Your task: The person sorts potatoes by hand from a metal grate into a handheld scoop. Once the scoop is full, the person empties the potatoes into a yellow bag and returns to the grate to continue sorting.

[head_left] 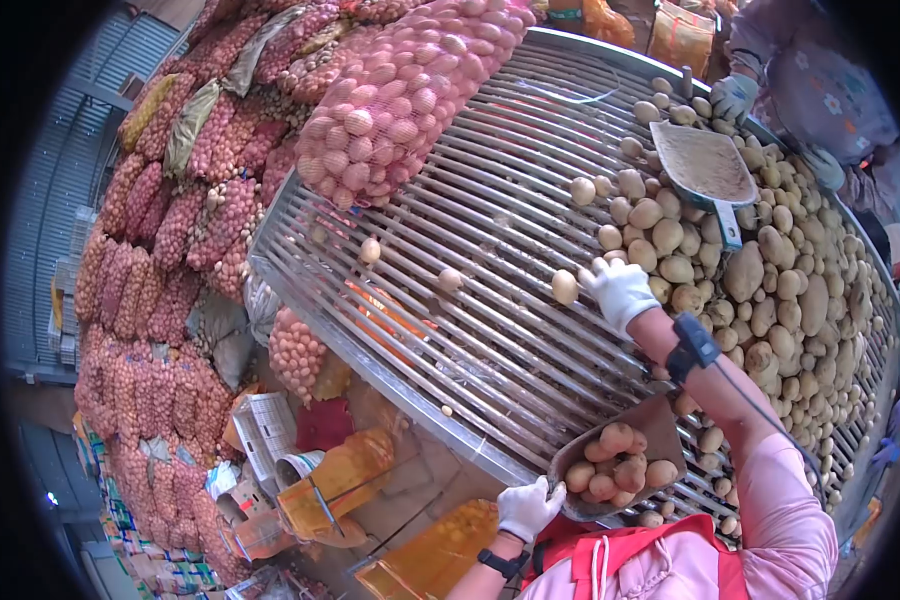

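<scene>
My left hand (528, 508), in a white glove, is closed at the near-left edge of a metal scoop (663, 428). Several potatoes (620, 462) lie in that scoop, which rests low on the slatted metal table (470, 330) in front of my red apron. Farther up the table, my right hand (620, 292), also gloved in white, reaches over the slats with its fingers apart. Just left of those fingertips sits a single potato (565, 287). A heap of loose potatoes (770, 330) spreads along the right of this hand.
Another scoop (705, 165) lies on the heap, close to a co-worker's gloved hand (734, 97). A full net sack (410, 100) leans over the table's far-left corner. Stacked net sacks (170, 290) stand at the left. Below the table edge are orange bags (440, 555).
</scene>
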Motion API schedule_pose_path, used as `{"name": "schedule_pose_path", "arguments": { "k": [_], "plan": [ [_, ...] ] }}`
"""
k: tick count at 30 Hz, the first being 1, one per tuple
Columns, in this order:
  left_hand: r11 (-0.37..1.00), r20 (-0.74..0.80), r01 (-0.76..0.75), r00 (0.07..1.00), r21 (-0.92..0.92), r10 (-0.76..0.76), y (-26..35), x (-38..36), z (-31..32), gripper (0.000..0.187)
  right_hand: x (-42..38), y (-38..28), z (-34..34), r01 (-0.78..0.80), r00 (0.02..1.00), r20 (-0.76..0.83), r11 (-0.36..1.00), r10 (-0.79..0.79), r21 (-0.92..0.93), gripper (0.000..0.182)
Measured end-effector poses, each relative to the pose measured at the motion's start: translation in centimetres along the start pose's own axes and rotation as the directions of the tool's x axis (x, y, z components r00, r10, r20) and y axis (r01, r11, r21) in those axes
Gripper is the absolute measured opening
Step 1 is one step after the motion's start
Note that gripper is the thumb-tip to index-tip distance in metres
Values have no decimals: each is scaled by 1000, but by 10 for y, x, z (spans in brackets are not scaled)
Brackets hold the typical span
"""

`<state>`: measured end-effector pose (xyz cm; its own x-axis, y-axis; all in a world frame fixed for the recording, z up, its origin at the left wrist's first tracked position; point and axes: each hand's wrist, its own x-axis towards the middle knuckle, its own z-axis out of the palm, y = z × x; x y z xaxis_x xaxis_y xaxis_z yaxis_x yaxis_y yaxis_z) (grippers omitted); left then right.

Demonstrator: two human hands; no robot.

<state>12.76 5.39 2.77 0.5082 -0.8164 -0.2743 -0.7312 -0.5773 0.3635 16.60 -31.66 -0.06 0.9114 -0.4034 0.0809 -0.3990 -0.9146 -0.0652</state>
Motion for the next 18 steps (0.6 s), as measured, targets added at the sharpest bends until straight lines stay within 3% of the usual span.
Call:
{"name": "schedule_pose_path", "arguments": {
  "k": [2,3,6,10,13,18],
  "plan": [
    [1000,1,3,1000,20,-3,0,1,0,40,0,-5,-46,-165,977,176,947,119,276,30],
    [1000,-5,-2,1000,23,2,0,2,1,39,-1,-6,-55,-214,965,222,901,137,376,44],
    [1000,-38,-7,999,-28,6,1,1,1,38,5,-24,-46,-100,995,75,860,72,500,49],
    [1000,-44,-7,999,18,8,0,1,2,38,23,-47,-15,-107,979,204,854,1,509,52],
    [1000,-44,-2,999,16,3,0,0,3,41,24,-55,-22,-206,929,367,892,49,403,52],
    [1000,-36,11,999,-2,-11,-3,1,7,42,1,-28,-15,-285,939,325,783,112,553,61]
  ]
}}
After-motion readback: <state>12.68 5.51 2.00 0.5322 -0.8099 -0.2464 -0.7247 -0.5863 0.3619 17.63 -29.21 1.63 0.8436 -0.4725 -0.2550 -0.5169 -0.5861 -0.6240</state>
